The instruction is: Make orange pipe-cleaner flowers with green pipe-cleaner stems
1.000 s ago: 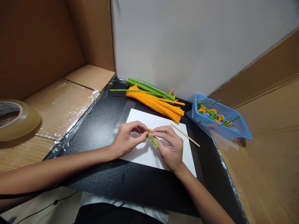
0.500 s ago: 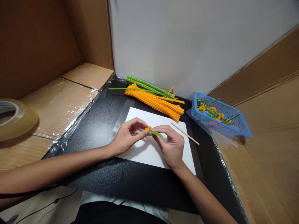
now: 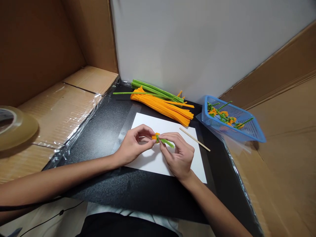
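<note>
A small pipe-cleaner flower (image 3: pixel 156 138), orange with a green base and a short green stem, is held above the white sheet (image 3: pixel 148 161). The fingertips of my left hand (image 3: pixel 135 143) pinch its orange head from the left. From the right, my right hand (image 3: pixel 179 153) pinches the green part beside the head, and the stem sticks out between its fingers toward the lower right. The fingertips partly cover the flower. A thin wooden stick (image 3: pixel 195 139) lies along the sheet's right side, close to my right hand.
Behind the sheet lie a bundle of orange pipe cleaners (image 3: pixel 163 108) and a bundle of green ones (image 3: pixel 154 89). A blue basket (image 3: pixel 229 133) at the right holds several orange-and-green flowers. A roll of clear tape (image 3: pixel 24 128) sits on cardboard at the left.
Both hands keep their pinch on the flower with only slight finger movement; the green stem now points a little further right. The whole view has shifted slightly.
</note>
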The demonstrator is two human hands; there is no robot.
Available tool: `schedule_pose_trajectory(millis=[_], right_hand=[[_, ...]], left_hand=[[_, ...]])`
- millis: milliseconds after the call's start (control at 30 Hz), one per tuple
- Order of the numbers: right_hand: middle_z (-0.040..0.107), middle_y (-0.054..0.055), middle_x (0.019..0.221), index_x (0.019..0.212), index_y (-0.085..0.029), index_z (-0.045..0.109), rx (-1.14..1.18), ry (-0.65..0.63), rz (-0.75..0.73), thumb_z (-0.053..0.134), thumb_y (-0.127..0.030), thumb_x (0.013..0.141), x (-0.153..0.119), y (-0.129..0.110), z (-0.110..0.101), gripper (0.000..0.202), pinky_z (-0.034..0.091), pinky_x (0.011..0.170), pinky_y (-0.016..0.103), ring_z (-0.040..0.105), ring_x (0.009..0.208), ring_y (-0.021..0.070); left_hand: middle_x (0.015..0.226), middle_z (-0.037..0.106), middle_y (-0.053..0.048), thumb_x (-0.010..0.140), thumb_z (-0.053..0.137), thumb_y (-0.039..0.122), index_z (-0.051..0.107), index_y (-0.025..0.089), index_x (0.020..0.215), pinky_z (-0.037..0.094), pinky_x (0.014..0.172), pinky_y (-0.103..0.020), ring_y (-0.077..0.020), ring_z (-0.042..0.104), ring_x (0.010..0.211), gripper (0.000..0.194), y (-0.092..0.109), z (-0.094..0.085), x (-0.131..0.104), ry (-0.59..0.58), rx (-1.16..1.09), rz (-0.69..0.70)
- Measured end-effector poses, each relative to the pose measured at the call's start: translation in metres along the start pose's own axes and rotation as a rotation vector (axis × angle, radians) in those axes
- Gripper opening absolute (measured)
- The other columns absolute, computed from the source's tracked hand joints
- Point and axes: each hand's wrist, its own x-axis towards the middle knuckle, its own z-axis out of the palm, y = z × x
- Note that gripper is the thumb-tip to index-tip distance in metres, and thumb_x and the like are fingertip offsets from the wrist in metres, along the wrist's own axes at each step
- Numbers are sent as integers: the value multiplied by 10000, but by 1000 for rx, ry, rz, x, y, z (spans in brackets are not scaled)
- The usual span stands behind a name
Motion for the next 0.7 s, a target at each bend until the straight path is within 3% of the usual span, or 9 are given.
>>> schedule_pose_trajectory(millis=[167,300,533,700], right_hand=[[728,54,957,1014,-239,730,53,10,162,710,-159,863,0,0,3,172,574,795,361,679,899,205],[727,38,882,929,-227,747,122,3,284,738,-183,851,1,-1,5,90,559,741,321,676,820,183],[713,37,898,936,-234,742,141,-7,269,733,-191,842,3,6,7,104,571,733,310,662,846,181],[696,44,957,984,-248,747,181,10,248,728,-233,846,4,10,8,140,583,683,283,660,863,173]], left_hand=[[908,661,-7,761,807,242,598,162,926,574,705,-208,-111,698,765,278,-1,-1,2,16,-82,-77],[940,634,-5,779,797,262,604,161,933,574,738,-218,-126,702,827,267,0,-3,3,22,-92,-47],[936,653,-17,810,777,322,623,163,945,594,761,-259,-143,694,834,260,-5,-6,9,-15,-73,-6],[938,634,-13,764,812,335,595,159,931,594,742,-255,-142,694,823,327,-9,-8,14,38,-18,25]])
